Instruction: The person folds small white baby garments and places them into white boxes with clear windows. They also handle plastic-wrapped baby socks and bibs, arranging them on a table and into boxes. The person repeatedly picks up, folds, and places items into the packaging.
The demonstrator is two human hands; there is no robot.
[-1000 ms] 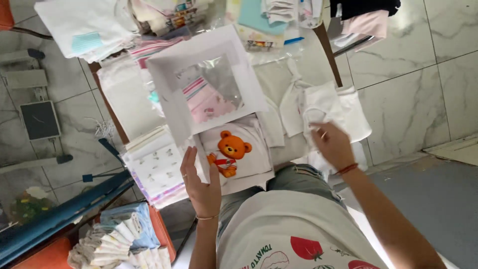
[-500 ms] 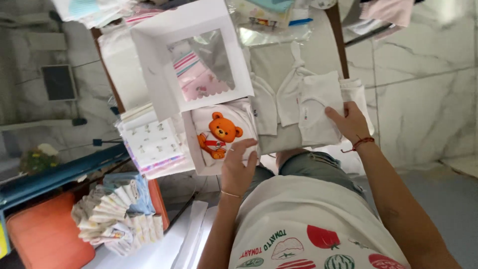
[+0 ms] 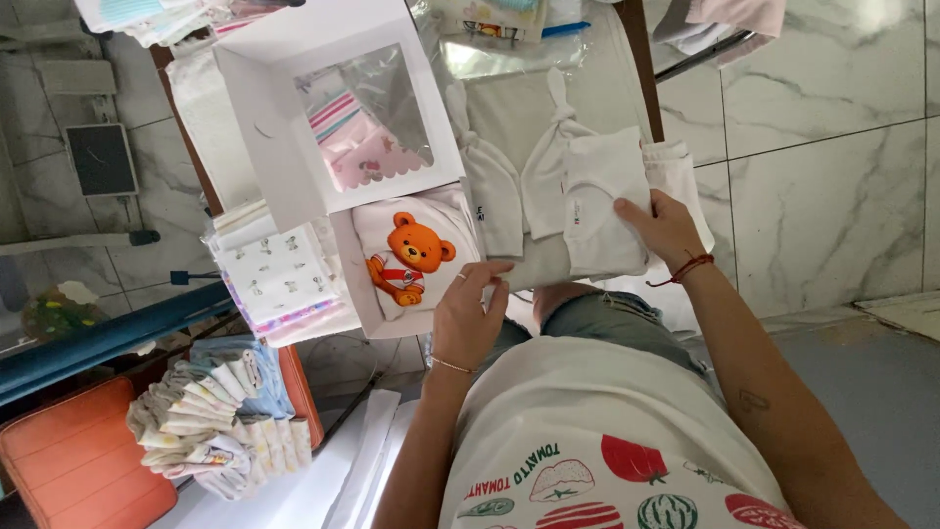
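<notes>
With a bear-print garment (image 3: 411,257) already in the open box (image 3: 392,318), the left hand (image 3: 468,318) rests fingers spread at its 3 o'clock edge, gripping nothing, while the right hand (image 3: 666,227) lies flat on a folded white garment (image 3: 602,201) waiting on the tabletop (image 3: 509,108).

Garment (image 3: 416,257) lies in box (image 3: 357,313); lid (image 3: 294,127) stands behind it. Folded cloths (image 3: 602,211) right of box, cloth stack (image 3: 279,279) left, all on surface (image 3: 641,59).
</notes>
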